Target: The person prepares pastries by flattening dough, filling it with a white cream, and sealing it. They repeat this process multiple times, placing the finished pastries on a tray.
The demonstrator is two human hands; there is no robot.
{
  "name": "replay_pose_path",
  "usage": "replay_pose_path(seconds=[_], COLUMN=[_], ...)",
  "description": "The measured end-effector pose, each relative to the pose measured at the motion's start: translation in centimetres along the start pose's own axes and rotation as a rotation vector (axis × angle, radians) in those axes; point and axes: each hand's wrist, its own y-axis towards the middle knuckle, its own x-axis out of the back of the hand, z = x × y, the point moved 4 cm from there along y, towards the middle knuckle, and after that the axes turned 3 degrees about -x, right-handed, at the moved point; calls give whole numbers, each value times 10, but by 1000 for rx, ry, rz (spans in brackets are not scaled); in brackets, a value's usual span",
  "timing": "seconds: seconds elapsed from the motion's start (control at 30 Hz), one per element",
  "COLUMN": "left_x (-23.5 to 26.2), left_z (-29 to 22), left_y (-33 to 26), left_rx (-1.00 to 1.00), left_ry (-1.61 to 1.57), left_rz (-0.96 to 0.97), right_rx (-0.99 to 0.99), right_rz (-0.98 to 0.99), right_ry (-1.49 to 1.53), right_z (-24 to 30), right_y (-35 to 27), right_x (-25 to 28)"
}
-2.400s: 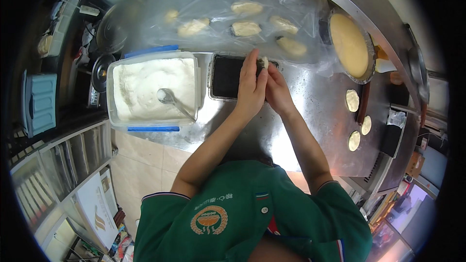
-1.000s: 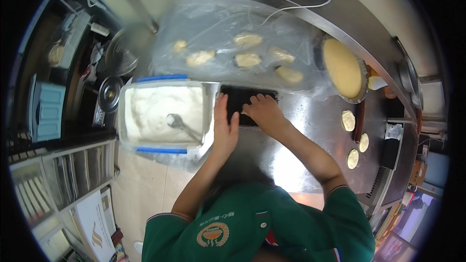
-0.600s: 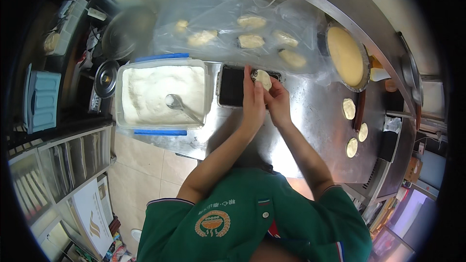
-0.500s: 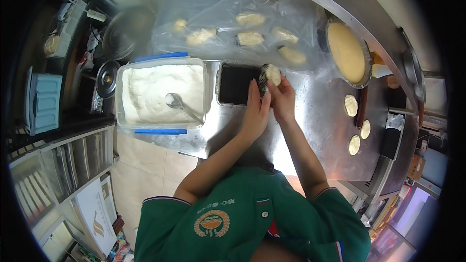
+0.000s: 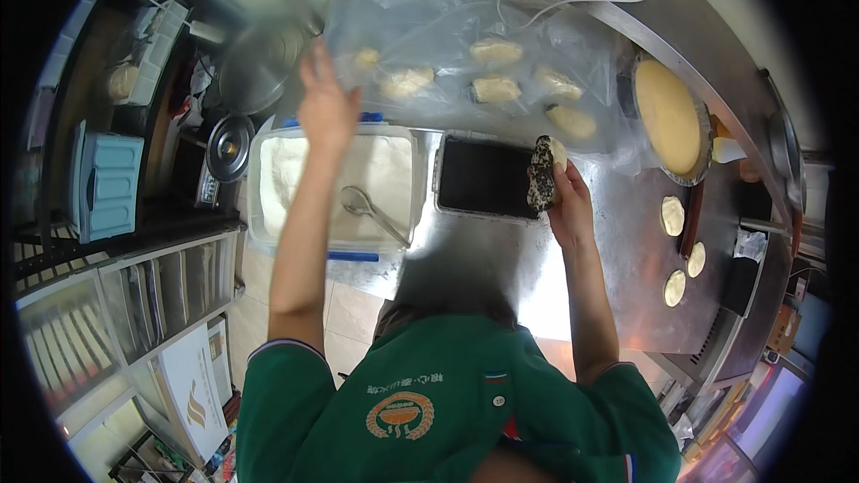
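Observation:
In my right hand is a flattened piece of dough, pinched at its edge; one face is speckled with black seeds and the other is pale. It hangs over the right end of a rectangular container of dark, nearly black fill. My left hand reaches far forward, fingers stretched out and thumb apart, near the left edge of a clear plastic sheet; whether it touches the sheet I cannot tell. Under that forearm stands a tub of white flour with a metal scoop lying in it.
Several dough pieces lie under the plastic sheet. A large round bowl of yellow batter or dough stands at the right. Pale dough rounds lie near a dark red rolling pin. Shelving flanks the left.
My left hand has left the dark container and swung forward and left, over the flour tub. The right hand has turned the dough so its seeded face shows. The whole view has shifted slightly.

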Motion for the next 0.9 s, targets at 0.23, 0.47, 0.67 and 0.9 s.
replay_pose_path(seconds=[0.23, 0.47, 0.67, 0.9], left_x=[45, 130, 59, -20], left_z=[-13, -47, 32, 80], left_y=[91, 121, 81, 34], left_rx=[60, -607, -608, -258], left_ry=[-717, -1053, -650, -567], left_rz=[185, 20, 244, 641], right_rx=[-114, 783, 322, 1180], right_rz=[452, 155, 401, -165], right_ry=[-229, -1127, -1845, -1747], right_z=[-23, -39, -81, 68], right_y=[53, 203, 225, 68], right_x=[-109, -219, -202, -128])
